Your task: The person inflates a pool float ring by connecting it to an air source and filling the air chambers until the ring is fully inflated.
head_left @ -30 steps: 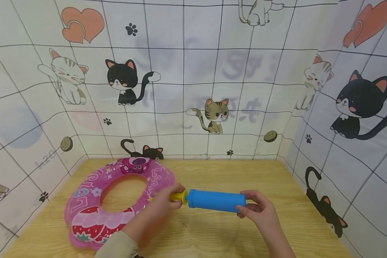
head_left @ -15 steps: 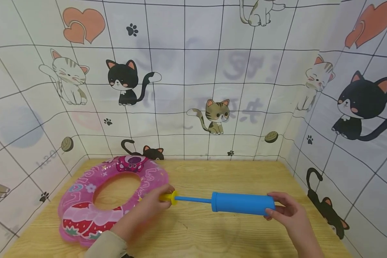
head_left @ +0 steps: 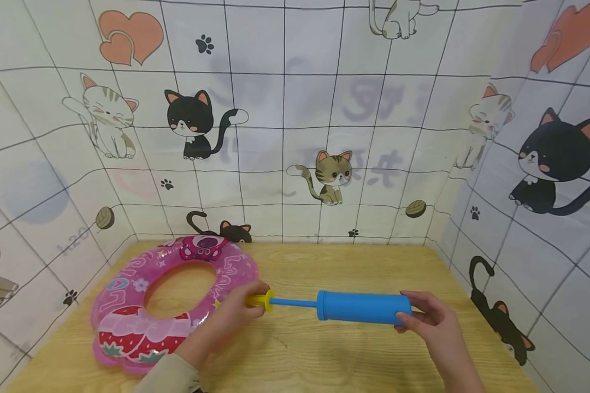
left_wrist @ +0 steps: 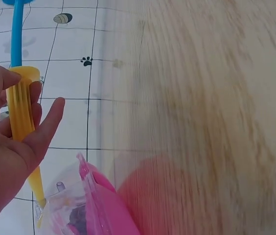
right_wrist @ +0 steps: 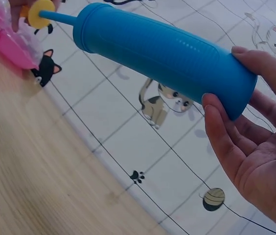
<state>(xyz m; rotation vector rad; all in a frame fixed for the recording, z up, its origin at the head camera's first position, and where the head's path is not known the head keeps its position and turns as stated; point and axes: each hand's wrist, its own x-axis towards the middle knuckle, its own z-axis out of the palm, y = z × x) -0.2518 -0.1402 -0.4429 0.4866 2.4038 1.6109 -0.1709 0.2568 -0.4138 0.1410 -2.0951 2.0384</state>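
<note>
— Head view: what lies by the left hand [head_left: 231, 316]?
— Pink swim ring [head_left: 142, 316] on the desk [head_left: 324, 360], touching it; its fingers pinch the pump's yellow handle [head_left: 259, 300].
— And the right hand [head_left: 430, 322]?
— Curled round the blue pump barrel [head_left: 364, 307]'s far end.

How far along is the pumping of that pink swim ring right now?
Done: the pink swim ring already looks mostly plump on the table. In hand: the left hand pinches the yellow nozzle at the ring; the right hand holds the blue pump barrel, rod partly out. Left: more strokes, judging by wrinkles.
</note>
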